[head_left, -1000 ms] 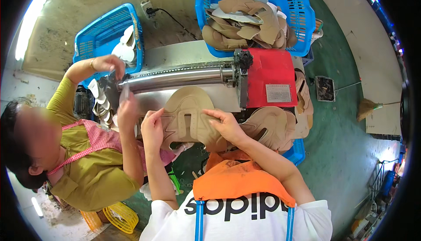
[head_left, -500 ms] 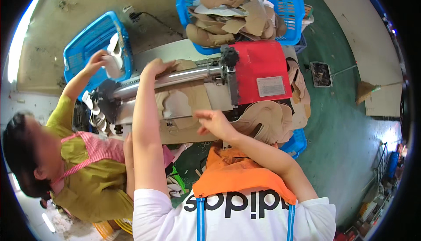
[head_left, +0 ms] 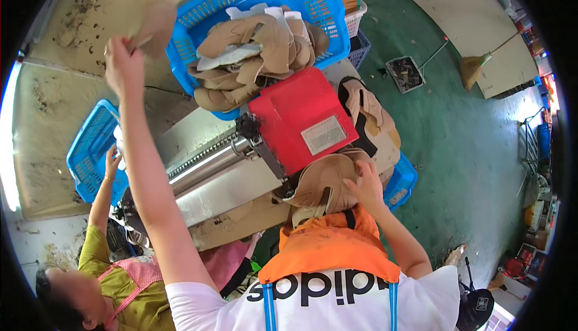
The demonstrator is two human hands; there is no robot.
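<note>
My left hand point(head_left: 124, 66) is raised at the far left, its fingers closed on a tan cut piece point(head_left: 158, 24) smeared by motion. My right hand point(head_left: 366, 188) lies on a stack of tan curved cut pieces point(head_left: 322, 180), which look like shoe-upper parts. Its thumb and fingers are apart on the top piece. Between my arms stands a roller machine with a red housing point(head_left: 304, 120), a shiny metal roller point(head_left: 208, 162) and a bare metal bed point(head_left: 232, 189).
A large blue basket point(head_left: 334, 15) heaped with tan and white pieces point(head_left: 253, 42) stands behind the machine. At left, a co-worker's hand point(head_left: 112, 163) reaches to a smaller blue basket point(head_left: 84, 150). More pieces point(head_left: 367, 108) lie right of the housing. A dustpan point(head_left: 404, 73) and broom point(head_left: 472, 69) are beyond.
My left hand has gone from the roller up to the far left with a tan piece. My right hand has moved right onto the stack. The view has turned; pieces have left the machine bed.
</note>
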